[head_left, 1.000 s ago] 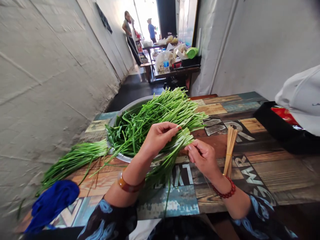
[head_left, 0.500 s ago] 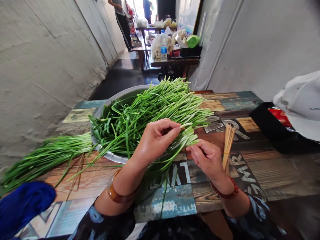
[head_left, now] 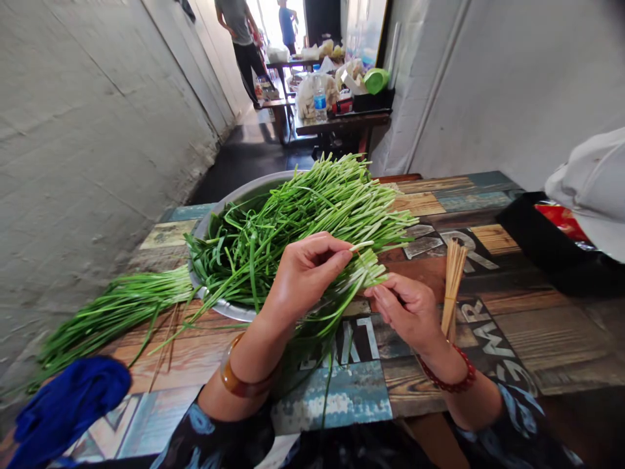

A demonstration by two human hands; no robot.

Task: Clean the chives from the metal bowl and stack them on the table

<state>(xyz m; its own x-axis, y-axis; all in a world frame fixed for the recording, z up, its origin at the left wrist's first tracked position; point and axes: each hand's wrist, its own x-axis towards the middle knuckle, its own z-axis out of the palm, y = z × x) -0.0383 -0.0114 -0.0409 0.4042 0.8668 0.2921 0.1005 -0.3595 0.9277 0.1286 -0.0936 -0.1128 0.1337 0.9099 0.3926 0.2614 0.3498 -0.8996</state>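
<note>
A metal basin [head_left: 222, 306] holds a big heap of garlic chives [head_left: 312, 215], pale cut ends lying to the right. In front of it, my left hand [head_left: 312, 273] is closed in a pinch on a small bunch of chives [head_left: 367, 270], whose leaves hang down toward the table. My right hand [head_left: 407, 309] is closed too, thumb and fingertips pressed together at the lower edge of that bunch's pale ends. What it pinches is too small to make out. Just right of this hand, a tied bundle of bamboo skewers [head_left: 453, 283] stands upright.
Another pile of chives [head_left: 117, 306] lies left of the basin, with loose skewers [head_left: 168, 339] nearby. A blue cloth [head_left: 73, 404] is at the front left. A white cap [head_left: 598, 189] rests over a black box [head_left: 551, 251] at right. Two people stand in the background.
The view has shifted slightly, showing more of the table's left side and of the people behind. My hands keep nearly the same pose at the chive ends.
</note>
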